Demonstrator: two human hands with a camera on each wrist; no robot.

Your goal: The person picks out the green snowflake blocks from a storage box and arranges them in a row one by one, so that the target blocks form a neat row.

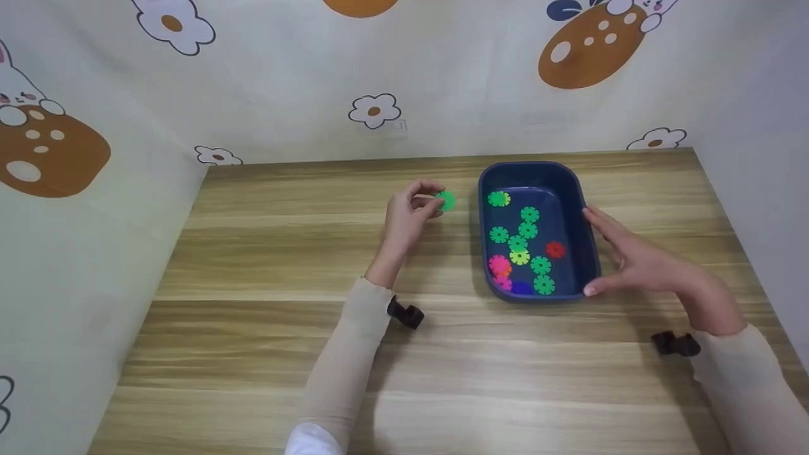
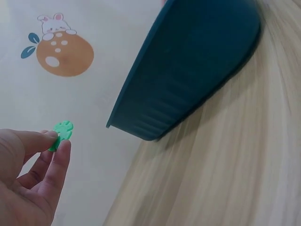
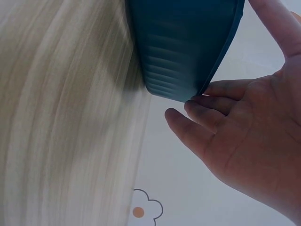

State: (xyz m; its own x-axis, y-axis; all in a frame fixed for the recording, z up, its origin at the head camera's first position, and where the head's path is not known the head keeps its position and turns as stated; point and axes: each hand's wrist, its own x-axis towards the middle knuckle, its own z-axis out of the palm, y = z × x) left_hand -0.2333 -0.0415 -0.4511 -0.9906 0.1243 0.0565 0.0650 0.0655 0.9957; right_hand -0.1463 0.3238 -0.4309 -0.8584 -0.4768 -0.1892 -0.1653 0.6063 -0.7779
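The wood-grained surface lay under everything, and its smooth look suggested that an uneven push could have slid whatever stood on it. The dark blue bin was there, to the right of the left hand; a knock on its side might have turned it askew. Inside, the notched discs lay scattered, several overlapping along the left wall, so a jolt could have shuffled them or hidden the lower ones. The right hand was spread at the bin's right side, fingertips and thumb touching the rim well apart without wrapping it. That contact seemed loose; pressing harder from one side only could have skewed the bin. The left hand stood apart from the bin's left wall, thumb and fingers pinching one green disc near its edge. Being thin and gripped over so little of its face, that disc could have slipped or twisted free, or clipped the rim if carried too low.
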